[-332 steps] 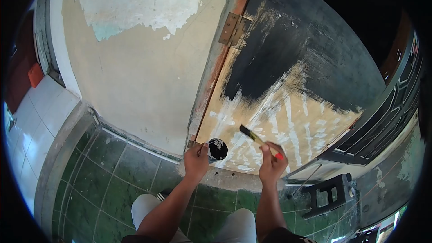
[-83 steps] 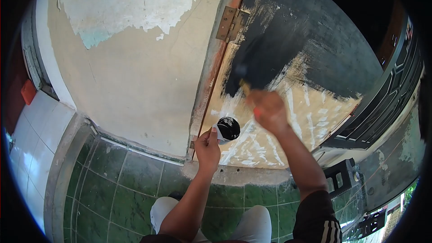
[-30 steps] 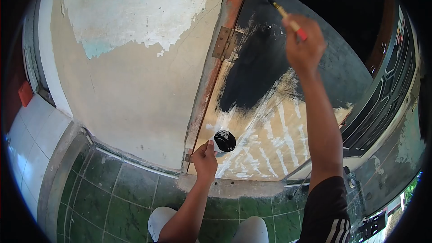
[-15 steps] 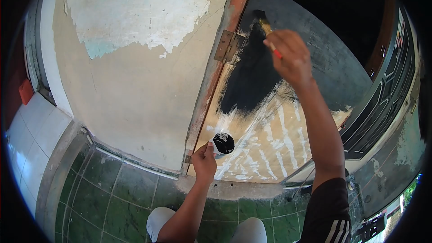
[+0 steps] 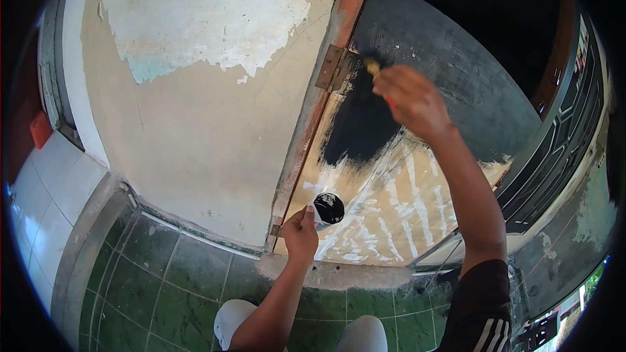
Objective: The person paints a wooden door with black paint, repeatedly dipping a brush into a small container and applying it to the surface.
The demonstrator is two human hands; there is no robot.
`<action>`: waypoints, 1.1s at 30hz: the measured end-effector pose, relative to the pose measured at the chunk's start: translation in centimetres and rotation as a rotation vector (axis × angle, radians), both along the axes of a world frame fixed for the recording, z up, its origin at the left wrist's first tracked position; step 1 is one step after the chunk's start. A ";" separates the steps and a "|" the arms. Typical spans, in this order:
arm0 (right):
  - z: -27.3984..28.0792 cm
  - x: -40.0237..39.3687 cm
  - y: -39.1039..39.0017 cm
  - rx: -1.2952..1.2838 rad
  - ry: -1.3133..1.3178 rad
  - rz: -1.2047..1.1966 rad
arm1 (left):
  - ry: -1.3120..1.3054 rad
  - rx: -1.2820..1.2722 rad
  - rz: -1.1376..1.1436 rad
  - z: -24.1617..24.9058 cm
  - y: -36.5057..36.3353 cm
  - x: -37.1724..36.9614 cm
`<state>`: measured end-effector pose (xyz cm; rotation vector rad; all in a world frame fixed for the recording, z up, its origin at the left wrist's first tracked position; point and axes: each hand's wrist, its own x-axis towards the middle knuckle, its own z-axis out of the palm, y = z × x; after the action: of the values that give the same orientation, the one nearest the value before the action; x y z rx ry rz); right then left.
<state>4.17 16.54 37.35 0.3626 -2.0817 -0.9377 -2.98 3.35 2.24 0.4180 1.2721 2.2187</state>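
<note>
The right hand (image 5: 414, 101) is gripping a small paintbrush with yellowish neck and red handle end (image 5: 372, 67), its fingers closing around the handle. The blurred dark bristles are pointing at the black upper part of a beige door panel (image 5: 372, 234), near a brown metal hinge (image 5: 333, 68). Below, the left hand (image 5: 301, 234) is pinching a round pale container with black contents (image 5: 328, 209), in front of the panel's white-streaked part.

Person's right sleeve (image 5: 477, 292) dark, short, three parallel white stripes (image 5: 493, 336) running lengthwise along it; trousers (image 5: 362, 335) pale, whitish.
</note>
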 end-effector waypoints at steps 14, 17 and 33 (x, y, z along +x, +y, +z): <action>0.0 -1.7 2.2 -0.991 0.443 0.192 | 0.005 0.006 -0.019 -0.6 -0.3 0.2; 1.0 -1.8 1.1 -1.026 0.443 0.312 | -0.006 0.016 -0.034 -0.3 -0.5 0.1; 1.7 -0.9 -0.2 -0.399 0.093 0.094 | 0.097 -0.067 0.001 -0.6 -0.5 0.0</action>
<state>3.31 16.31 39.04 0.2002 -2.0852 -0.4584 -2.98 2.90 1.60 0.5041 1.3936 2.1728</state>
